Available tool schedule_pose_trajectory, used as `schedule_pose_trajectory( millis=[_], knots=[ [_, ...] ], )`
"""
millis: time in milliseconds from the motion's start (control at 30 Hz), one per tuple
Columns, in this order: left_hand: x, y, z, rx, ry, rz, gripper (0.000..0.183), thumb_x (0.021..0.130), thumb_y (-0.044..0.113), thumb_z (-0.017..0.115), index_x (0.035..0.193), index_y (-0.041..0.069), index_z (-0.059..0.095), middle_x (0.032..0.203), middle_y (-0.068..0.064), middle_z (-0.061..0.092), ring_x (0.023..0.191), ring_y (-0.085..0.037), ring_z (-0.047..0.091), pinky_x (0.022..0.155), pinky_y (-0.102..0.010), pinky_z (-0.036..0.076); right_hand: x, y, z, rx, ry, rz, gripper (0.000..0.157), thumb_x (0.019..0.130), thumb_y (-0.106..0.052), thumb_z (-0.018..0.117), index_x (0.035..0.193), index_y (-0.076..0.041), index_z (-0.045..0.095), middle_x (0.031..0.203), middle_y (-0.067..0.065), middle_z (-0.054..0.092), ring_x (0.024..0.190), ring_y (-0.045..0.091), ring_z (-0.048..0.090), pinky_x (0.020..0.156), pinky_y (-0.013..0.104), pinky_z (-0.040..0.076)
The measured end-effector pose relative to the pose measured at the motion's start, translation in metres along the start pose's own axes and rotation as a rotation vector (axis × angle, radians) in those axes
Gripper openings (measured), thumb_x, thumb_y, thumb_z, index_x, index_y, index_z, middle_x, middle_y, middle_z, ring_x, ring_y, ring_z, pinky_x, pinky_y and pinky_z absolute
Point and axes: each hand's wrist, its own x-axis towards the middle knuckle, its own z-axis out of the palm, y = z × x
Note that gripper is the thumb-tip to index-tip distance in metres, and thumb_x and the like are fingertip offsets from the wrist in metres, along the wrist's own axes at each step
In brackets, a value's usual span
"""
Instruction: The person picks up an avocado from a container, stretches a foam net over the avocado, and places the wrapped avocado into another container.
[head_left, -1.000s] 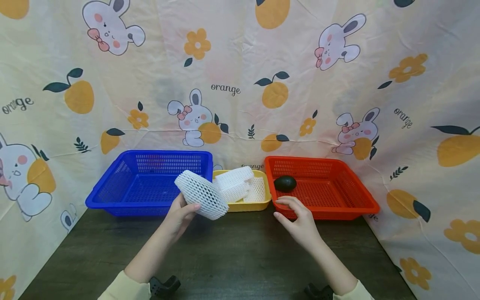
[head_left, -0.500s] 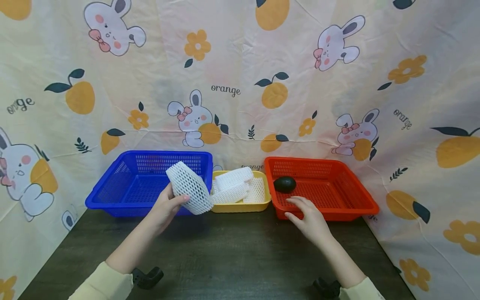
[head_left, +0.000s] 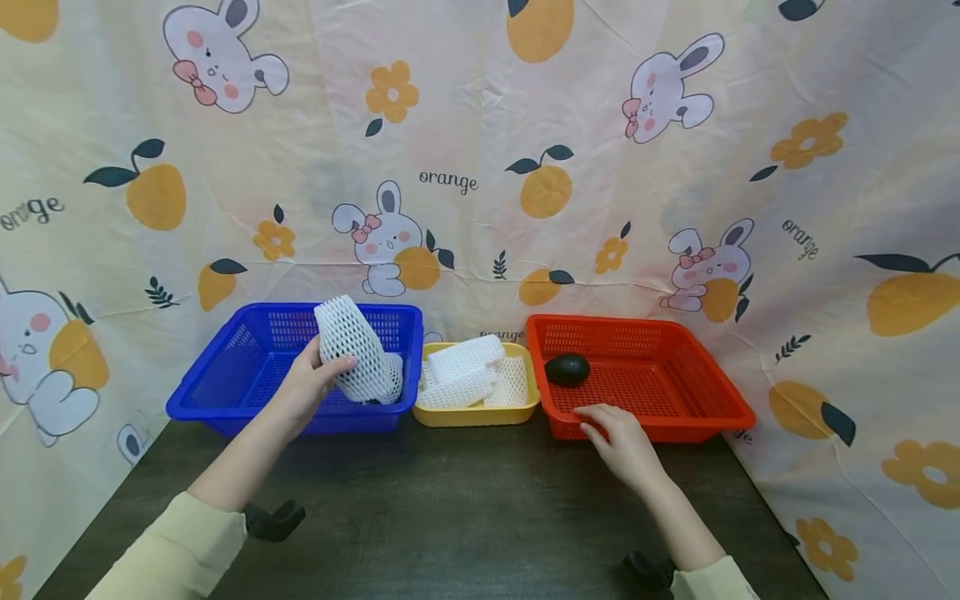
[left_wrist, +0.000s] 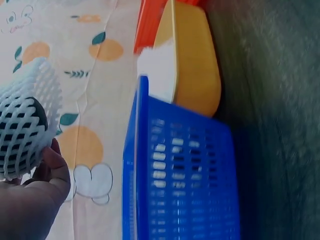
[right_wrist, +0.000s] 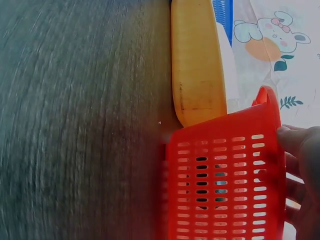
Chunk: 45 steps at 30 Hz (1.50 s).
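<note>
My left hand (head_left: pixel 309 382) grips a white foam net sleeve (head_left: pixel 347 346) over the right part of the blue basket (head_left: pixel 197 402). Through the mesh in the left wrist view shows a dark, rounded avocado (left_wrist: pixel 39 114). Another piece of white foam net (head_left: pixel 393 377) shows low in the blue basket, partly hidden behind the held sleeve. My right hand (head_left: pixel 628 446) hovers at the front rim of the red basket (head_left: pixel 697 429), fingers loosely bent and holding nothing. Inside that basket, at its left end, lies a bare dark green avocado (head_left: pixel 567 369).
Between the two baskets stands a small yellow tray (head_left: pixel 480 418) holding several white foam net sleeves (head_left: pixel 467 357). All three containers rest on a dark table (head_left: pixel 450 517), against a printed cloth (head_left: pixel 480 108) that hangs behind.
My left hand has carried the sleeved avocado left from before the yellow tray to over the blue basket, turning it more upright. My right hand has shifted slightly right along the red basket's rim.
</note>
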Motion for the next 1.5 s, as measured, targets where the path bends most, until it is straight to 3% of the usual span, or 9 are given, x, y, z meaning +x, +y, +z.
schedule_pose_trajectory(
  millis=[300, 500, 600, 967, 1233, 1400, 1500],
  knots=[
    [0.018, -0.005, -0.020, 0.172, 0.066, -0.052, 0.081, 0.094, 0.033, 0.060, 0.150, 0.001, 0.012, 0.142, -0.028, 0.034, 0.126, -0.042, 0.039, 0.100, -0.055, 0.034, 0.000, 0.002, 0.006, -0.010, 0.043, -0.015, 0.027, 0.086, -0.001, 0.069, 0.111, -0.010, 0.069, 0.102, 0.003, 0.067, 0.098, 0.027, 0.060, 0.090, 0.053, 0.040],
    [0.029, -0.009, -0.025, 0.336, 0.088, -0.141, 0.085, 0.090, 0.041, 0.063, 0.149, -0.002, 0.018, 0.137, -0.027, 0.040, 0.115, -0.039, 0.047, 0.079, -0.039, 0.047, -0.001, 0.004, 0.011, -0.034, 0.072, -0.027, 0.026, 0.085, 0.000, 0.069, 0.109, -0.011, 0.069, 0.099, 0.002, 0.066, 0.095, 0.027, 0.059, 0.089, 0.053, 0.039],
    [0.035, -0.011, -0.026, 0.384, 0.086, -0.193, 0.086, 0.089, 0.043, 0.063, 0.147, -0.003, 0.020, 0.135, -0.028, 0.041, 0.112, -0.038, 0.049, 0.075, -0.036, 0.048, -0.002, 0.004, 0.012, -0.031, 0.077, -0.024, 0.025, 0.086, -0.001, 0.069, 0.109, -0.011, 0.069, 0.100, 0.002, 0.066, 0.095, 0.027, 0.059, 0.089, 0.052, 0.039],
    [0.055, -0.015, -0.026, 0.498, 0.096, -0.320, 0.085, 0.088, 0.041, 0.063, 0.141, -0.012, 0.022, 0.129, -0.033, 0.043, 0.112, -0.043, 0.050, 0.082, -0.050, 0.048, -0.002, 0.004, 0.013, -0.032, 0.075, -0.010, 0.023, 0.088, -0.003, 0.067, 0.109, -0.011, 0.068, 0.102, 0.003, 0.066, 0.098, 0.027, 0.059, 0.091, 0.053, 0.038],
    [0.065, -0.023, -0.030, 0.632, 0.096, -0.365, 0.089, 0.087, 0.043, 0.063, 0.136, -0.018, 0.022, 0.122, -0.035, 0.043, 0.102, -0.040, 0.050, 0.071, -0.043, 0.050, 0.000, 0.004, 0.012, -0.023, 0.071, -0.003, 0.022, 0.088, -0.004, 0.067, 0.109, -0.011, 0.068, 0.103, 0.004, 0.066, 0.100, 0.027, 0.058, 0.093, 0.052, 0.037],
    [0.068, -0.028, -0.034, 0.674, 0.105, -0.377, 0.085, 0.086, 0.042, 0.063, 0.130, -0.020, 0.026, 0.110, -0.031, 0.045, 0.088, -0.034, 0.049, 0.062, -0.036, 0.046, 0.000, 0.004, 0.012, -0.014, 0.075, -0.008, 0.023, 0.088, -0.004, 0.068, 0.110, -0.012, 0.068, 0.103, 0.004, 0.066, 0.099, 0.027, 0.058, 0.093, 0.052, 0.037],
    [0.069, -0.031, -0.035, 0.700, 0.104, -0.392, 0.085, 0.086, 0.042, 0.063, 0.128, -0.022, 0.027, 0.108, -0.031, 0.045, 0.087, -0.035, 0.049, 0.064, -0.039, 0.047, 0.000, 0.004, 0.013, -0.013, 0.079, -0.014, 0.023, 0.088, -0.004, 0.068, 0.109, -0.012, 0.068, 0.103, 0.004, 0.066, 0.099, 0.027, 0.059, 0.092, 0.052, 0.038]
  ],
)
